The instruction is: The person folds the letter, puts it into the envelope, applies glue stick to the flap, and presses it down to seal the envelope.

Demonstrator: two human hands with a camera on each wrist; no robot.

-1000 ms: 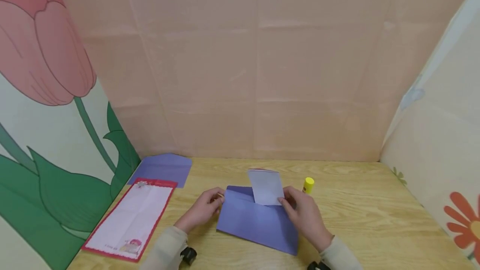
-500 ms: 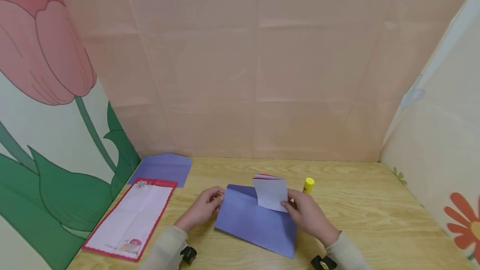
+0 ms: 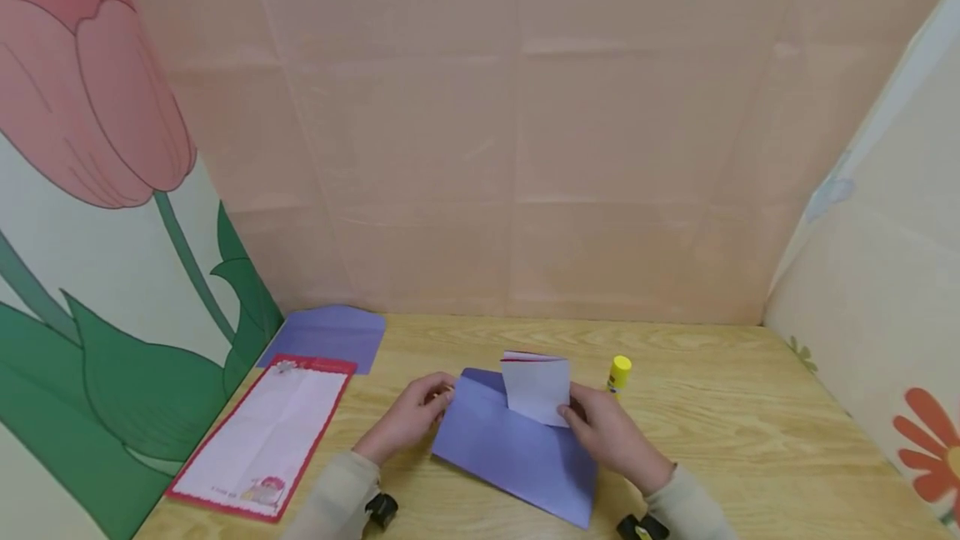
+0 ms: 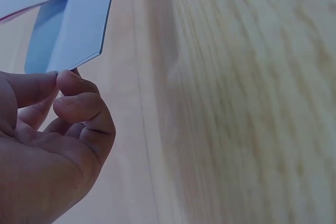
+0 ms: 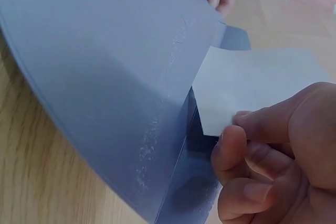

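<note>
A purple envelope (image 3: pixel 510 458) is held tilted over the table, its mouth facing away from me. At its left corner my left hand (image 3: pixel 412 412) pinches the edge between thumb and fingertips; the left wrist view shows this corner of the envelope (image 4: pixel 86 30) close up. My right hand (image 3: pixel 617 438) pinches a folded white sheet of paper (image 3: pixel 536 388) with red showing at its top edge. The sheet's lower edge meets the envelope's opening; in the right wrist view one corner of the paper (image 5: pixel 247 77) lies at the mouth. Whitish streaks run along the envelope (image 5: pixel 115 66) near its opening.
A glue stick with a yellow cap (image 3: pixel 619 372) stands just beyond my right hand. On the left lie a red-bordered sheet of letter paper (image 3: pixel 266 432) and a second purple envelope (image 3: pixel 330 338). The wooden table (image 3: pixel 750 440) ends at a covered back wall.
The folded paper has come down a little nearer to the envelope's opening, with my right hand. The envelope has tilted slightly, while my left hand keeps its hold on the corner.
</note>
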